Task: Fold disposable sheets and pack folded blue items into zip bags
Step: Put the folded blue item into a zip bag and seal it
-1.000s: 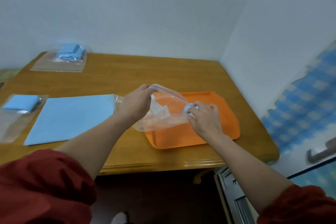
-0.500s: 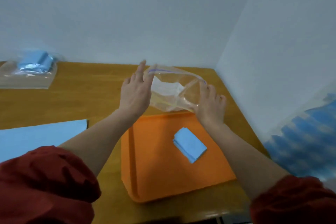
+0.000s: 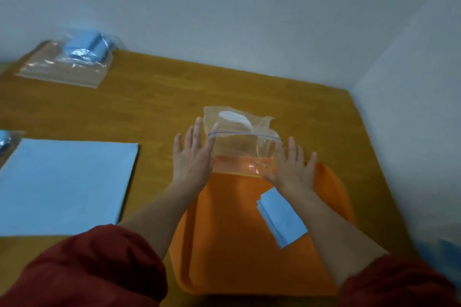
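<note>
A clear zip bag with a purple zip line stands open-mouthed over the far edge of the orange tray. My left hand presses its left side with straight fingers. On the bag's right side my right hand does the same, fingers spread. A folded blue item lies on the tray just under my right wrist, outside the bag. The bag looks empty apart from a white label patch.
A flat blue disposable sheet lies on the wooden table to the left. A zip bag holding folded blue items sits at the back left. Another bag shows at the left edge. Walls close the back and right.
My right hand let go of the folded blue item, which now lies on the tray. Both hands went from gripping the bag to flat against its sides, and the bag came down to the tray's far edge.
</note>
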